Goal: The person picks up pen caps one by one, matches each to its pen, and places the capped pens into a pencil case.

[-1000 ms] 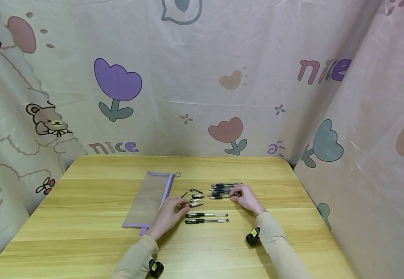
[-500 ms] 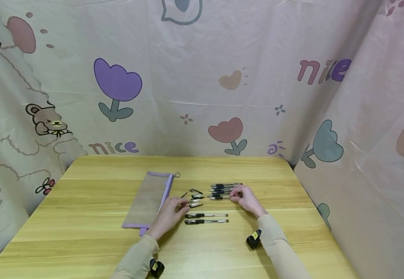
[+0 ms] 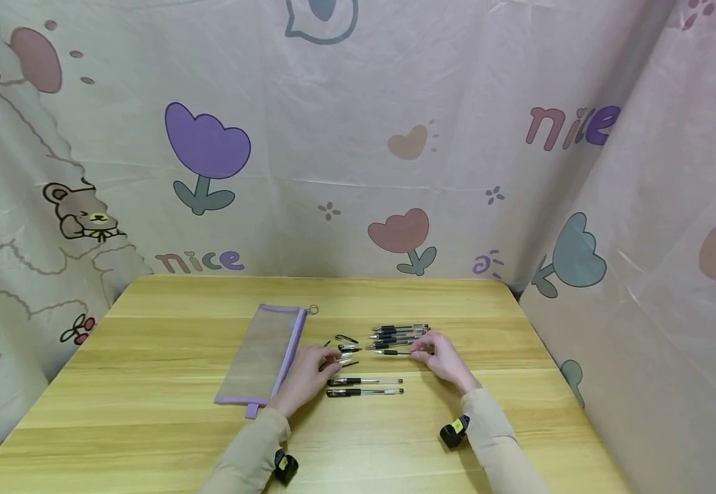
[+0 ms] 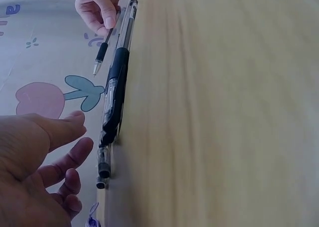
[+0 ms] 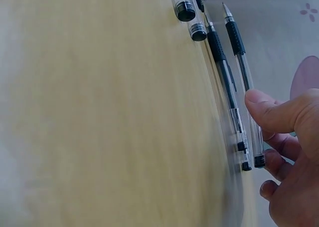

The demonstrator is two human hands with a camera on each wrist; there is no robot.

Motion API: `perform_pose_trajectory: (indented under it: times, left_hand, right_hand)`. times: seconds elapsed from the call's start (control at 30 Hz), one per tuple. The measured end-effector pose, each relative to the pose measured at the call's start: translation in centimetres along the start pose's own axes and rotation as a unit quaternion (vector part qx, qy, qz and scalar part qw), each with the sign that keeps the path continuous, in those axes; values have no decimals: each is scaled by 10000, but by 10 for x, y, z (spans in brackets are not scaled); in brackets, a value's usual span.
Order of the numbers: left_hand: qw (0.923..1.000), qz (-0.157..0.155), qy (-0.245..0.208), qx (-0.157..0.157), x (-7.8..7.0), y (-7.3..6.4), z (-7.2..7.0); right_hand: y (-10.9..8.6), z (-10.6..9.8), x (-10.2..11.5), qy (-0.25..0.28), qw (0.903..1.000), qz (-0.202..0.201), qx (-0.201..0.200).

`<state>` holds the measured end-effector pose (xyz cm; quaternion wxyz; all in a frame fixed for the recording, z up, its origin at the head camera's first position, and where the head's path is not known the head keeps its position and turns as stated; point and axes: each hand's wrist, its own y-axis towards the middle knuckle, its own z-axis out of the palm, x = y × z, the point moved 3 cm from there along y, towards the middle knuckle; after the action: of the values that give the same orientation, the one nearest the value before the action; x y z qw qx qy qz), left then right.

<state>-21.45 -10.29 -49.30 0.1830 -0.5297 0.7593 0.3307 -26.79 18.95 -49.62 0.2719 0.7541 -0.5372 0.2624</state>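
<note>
On the pale wood-grain table (image 3: 160, 439), left of its middle, a flat see-through mesh pouch with purple edging (image 3: 255, 357) lies slanting between the far edge and the near side. Just right of it, the left hand (image 3: 305, 374) hovers over small black-and-clear plastic pen caps (image 3: 349, 348), fingers loosely bent, thumb apart, with nothing visible between them. Nearer the table's near edge, two capped clear pens with black grips (image 3: 365, 386) lie parallel. Toward the far edge, uncapped clear pens with black grips (image 3: 395, 332) lie in a row; beside them, an uncapped clear pen with a ribbed black grip (image 5: 236, 37) is pinched near its rear end by the right hand (image 3: 447, 360), nib pointing left, seemingly off the table. To handle it well, the hold should stay light and level, the nib clear of fingers and neighbouring pens, and any cap should meet it straight on.
</note>
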Motion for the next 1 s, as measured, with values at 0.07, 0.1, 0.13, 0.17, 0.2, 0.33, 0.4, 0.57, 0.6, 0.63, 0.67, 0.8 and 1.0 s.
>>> perform_pose_trajectory:
  times: [0.07,0.1,0.13,0.17,0.2,0.33,0.4,0.57,0.6,0.63,0.67,0.8,1.0]
  left_hand:
    - [10000,1,84,-50,0,2,1]
    - [9999,-13,111,-67,0,3,2]
    - [9999,-44,121,-67,-1,4,2]
    - [9999,-76,144,-55,-1,5,3]
    - [9998,-95,170,-39,-1,6,3]
    - [9995,-199,231,47,-2,10,5]
    - [9996,-212,195,82,-3,11,6]
    - [9996,-218,47,161,-5,14,9]
    - [9996,-211,32,171,-5,14,9]
    - [9996,-208,24,176,-5,15,10]
    - [9996,-215,22,184,-5,15,10]
    - [9995,-251,1,194,-4,17,11]
    - [9995,-262,62,167,-4,19,12]
  right_hand:
    - [-2,-1,0,-69,10000,-42,-36]
    - [-3,-1,1,-90,9999,-54,-51]
    - [-4,-2,0,-92,9999,-54,-65]
    - [-5,-2,0,-114,9999,-54,-71]
    - [-7,-2,0,-106,9999,-33,-72]
    - [-11,-3,-1,117,9999,83,-18]
    - [-14,-4,-1,238,9996,123,-7]
    - [-18,-4,-2,258,9997,38,-28]
    - [-18,-4,-2,243,9997,13,-31]
    - [-18,-4,-3,235,9997,-15,-40]
    - [-18,-4,-3,238,9997,-11,-37]
    - [-19,-4,-5,303,9995,-65,-68]
    - [-21,-4,-10,569,9983,-27,-104]
